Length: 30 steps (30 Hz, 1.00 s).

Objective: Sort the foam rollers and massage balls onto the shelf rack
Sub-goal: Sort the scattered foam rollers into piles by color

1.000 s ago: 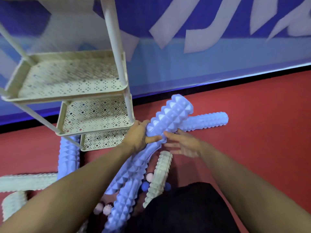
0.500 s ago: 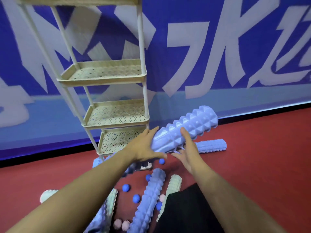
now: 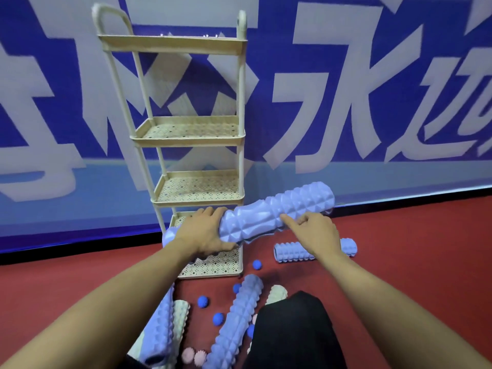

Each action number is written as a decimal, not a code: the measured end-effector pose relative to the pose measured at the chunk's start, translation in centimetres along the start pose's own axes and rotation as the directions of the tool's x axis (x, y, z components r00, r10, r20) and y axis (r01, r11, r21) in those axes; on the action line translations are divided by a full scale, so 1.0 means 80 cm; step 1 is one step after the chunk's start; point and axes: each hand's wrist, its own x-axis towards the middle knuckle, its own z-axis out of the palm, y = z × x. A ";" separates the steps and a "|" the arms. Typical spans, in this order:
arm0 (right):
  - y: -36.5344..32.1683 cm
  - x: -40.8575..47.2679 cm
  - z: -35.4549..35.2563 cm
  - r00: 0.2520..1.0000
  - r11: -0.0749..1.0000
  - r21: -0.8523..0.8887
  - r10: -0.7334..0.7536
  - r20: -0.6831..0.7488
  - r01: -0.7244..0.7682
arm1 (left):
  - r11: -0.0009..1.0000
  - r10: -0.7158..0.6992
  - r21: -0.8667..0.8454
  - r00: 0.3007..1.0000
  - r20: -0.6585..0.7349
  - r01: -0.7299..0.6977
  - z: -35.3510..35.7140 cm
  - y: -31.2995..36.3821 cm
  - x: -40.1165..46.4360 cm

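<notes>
Step in hand: carrying one lavender foam roller (image 3: 277,213) toward the shelf rack (image 3: 241,102), judged from its raised, near-level position in front of the lower tiers.
Task progress: early, by the look of it; all four tiers visible without rollers or balls on them, most gear on the red floor (image 3: 412,249).
Held roller: centre of the frame, long axis running lower left to upper right, crossing the gap between the third tier (image 3: 197,201) and the bottom tier (image 3: 213,272).
Left hand (image 3: 206,231): wrapped round the roller's left end, fingers over the top, thumb underneath; a firm grip.
Right hand (image 3: 316,231): on the near side of the roller right of its middle, fingers curled loosely, index finger laid along the ridges; steadying more than clamping.
Arms: both forearms reaching up from the bottom corners of the frame, converging on the roller.
Next move calls for: lifting and turning the roller to clear the tier's raised lip and right-hand post, then setting it down lengthwise so it cannot roll off.
Still to sort: short lavender roller (image 3: 292,253) at centre right, long lavender roller (image 3: 237,323) at bottom centre, pale rollers at lower left, blue massage balls (image 3: 203,301) and pink spiky balls (image 3: 188,355) scattered near the bottom.
</notes>
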 end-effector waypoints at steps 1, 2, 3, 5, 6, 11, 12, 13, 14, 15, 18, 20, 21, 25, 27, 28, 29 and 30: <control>-0.004 0.000 -0.006 0.993 0.994 -0.035 -0.104 -0.057 0.102 | 1.000 -0.007 -0.012 1.000 -0.015 0.006 -0.002 0.002 0.001; -0.008 0.003 -0.011 0.968 0.973 -0.054 -0.227 -0.107 0.223 | 1.000 -0.009 -0.021 1.000 -0.027 0.009 -0.004 0.004 0.003; -0.012 0.008 -0.013 0.925 0.936 -0.072 -0.351 -0.144 0.344 | 1.000 -0.006 -0.022 0.999 -0.033 0.006 -0.006 0.007 0.005; -0.017 0.023 -0.015 0.847 0.849 -0.114 -0.525 -0.076 0.516 | 1.000 0.019 -0.008 1.000 -0.024 -0.019 -0.011 0.011 0.012; -0.016 0.032 -0.017 0.822 0.811 -0.150 -0.569 0.017 0.565 | 0.999 0.036 0.000 0.999 -0.018 -0.036 -0.012 0.014 0.016; -0.007 0.074 -0.010 0.748 0.690 -0.299 -0.557 0.361 0.659 | 0.987 0.154 0.054 0.988 -0.018 -0.153 0.002 0.034 0.044; -0.003 0.082 -0.005 0.742 0.684 -0.312 -0.523 0.420 0.659 | 0.980 0.184 0.076 0.983 -0.005 -0.183 0.009 0.038 0.052; 0.000 0.090 0.001 0.735 0.683 -0.322 -0.481 0.478 0.656 | 0.973 0.209 0.097 0.978 0.008 -0.209 0.018 0.041 0.061; 0.004 0.096 0.007 0.732 0.693 -0.323 -0.436 0.523 0.644 | 0.967 0.229 0.109 0.973 0.018 -0.230 0.028 0.043 0.070; 0.011 0.102 0.014 0.733 0.705 -0.323 -0.406 0.546 0.631 | 0.963 0.246 0.112 0.969 0.025 -0.247 0.039 0.045 0.078; 0.042 0.120 0.043 0.736 0.710 -0.317 -0.414 0.535 0.629 | 0.961 0.257 0.088 0.965 0.052 -0.261 0.077 0.050 0.101; 0.072 0.135 0.071 0.734 0.693 -0.329 -0.430 0.526 0.642 | 0.964 0.255 0.055 0.964 0.069 -0.259 0.112 0.054 0.117; 0.088 0.144 0.086 0.738 0.689 -0.345 -0.417 0.530 0.637 | 0.966 0.251 0.041 0.966 0.063 -0.254 0.133 0.057 0.126; 0.182 0.178 0.149 0.787 0.722 -0.428 -0.261 0.560 0.544 | 0.994 0.106 -0.033 0.988 0.114 -0.103 0.220 0.056 0.153; 0.239 0.188 0.180 0.801 0.759 -0.432 -0.190 0.567 0.486 | 0.997 0.029 -0.082 0.984 0.175 -0.015 0.265 0.048 0.158; 0.266 0.190 0.193 0.813 0.769 -0.443 -0.166 0.558 0.461 | 0.994 -0.003 -0.108 0.980 0.197 0.025 0.286 0.044 0.159; 0.291 0.193 0.207 0.825 0.770 -0.462 -0.145 0.546 0.441 | 0.989 -0.036 -0.130 0.975 0.219 0.066 0.307 0.040 0.160; 0.312 0.197 0.221 0.834 0.763 -0.487 -0.122 0.538 0.425 | 0.983 -0.070 -0.148 0.967 0.243 0.109 0.327 0.035 0.160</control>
